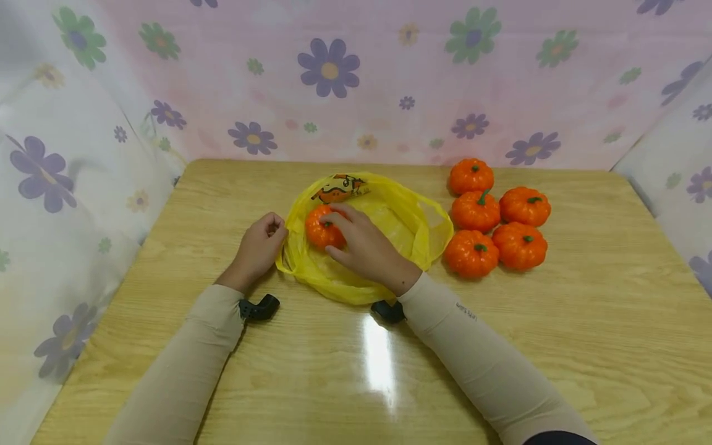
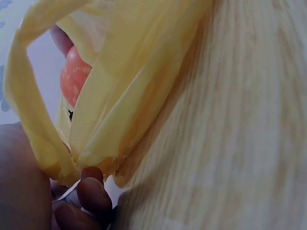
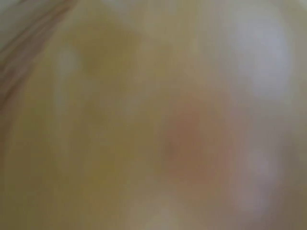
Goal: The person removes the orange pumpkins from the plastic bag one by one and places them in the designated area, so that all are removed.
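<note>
A yellow plastic bag [image 1: 384,213] with a printed cartoon lies with its mouth spread on the table. My left hand [image 1: 259,246] pinches the bag's left edge between thumb and fingers; the left wrist view shows the fingertips [image 2: 93,194] at a handle loop [image 2: 29,110]. Inside the bag, towards its left, is an orange toy pumpkin [image 1: 318,230] with a green stem. My right hand [image 1: 367,241] reaches into the bag and holds this pumpkin, fingers over its far side and thumb at its near side. Through the yellow film, the right wrist view is only a blur.
Several more orange pumpkins [image 1: 471,254] stand grouped just right of the bag on the wooden table [image 1: 311,383]. A flowered cloth [image 1: 372,80] hangs behind the table and along both sides. Dark wrist devices [image 1: 260,308] sit beneath both forearms.
</note>
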The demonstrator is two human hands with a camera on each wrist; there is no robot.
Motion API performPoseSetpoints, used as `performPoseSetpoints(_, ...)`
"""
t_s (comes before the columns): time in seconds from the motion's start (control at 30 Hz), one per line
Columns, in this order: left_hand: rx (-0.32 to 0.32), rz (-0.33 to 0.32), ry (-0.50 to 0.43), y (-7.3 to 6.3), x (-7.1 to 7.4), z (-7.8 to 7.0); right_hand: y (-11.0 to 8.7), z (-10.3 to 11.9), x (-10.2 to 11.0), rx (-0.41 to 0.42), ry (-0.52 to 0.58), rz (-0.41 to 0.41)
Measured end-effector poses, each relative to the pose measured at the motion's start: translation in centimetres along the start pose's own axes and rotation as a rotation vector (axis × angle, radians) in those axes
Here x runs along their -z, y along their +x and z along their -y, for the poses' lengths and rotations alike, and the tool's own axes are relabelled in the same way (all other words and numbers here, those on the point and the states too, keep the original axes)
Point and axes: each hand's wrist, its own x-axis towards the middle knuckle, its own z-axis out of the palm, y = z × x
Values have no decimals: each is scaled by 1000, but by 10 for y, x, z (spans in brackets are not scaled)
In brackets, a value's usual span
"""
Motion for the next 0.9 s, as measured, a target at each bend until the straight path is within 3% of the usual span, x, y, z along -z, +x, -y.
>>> performPoseSetpoints(0.6, 13, 8, 0, -1, -3, 0, -4, -3, -4, -58, 28, 27)
performPoseSetpoints(0.9, -2, -5, -6, 1, -1, 0, -8, -2, -3, -25, -21, -51)
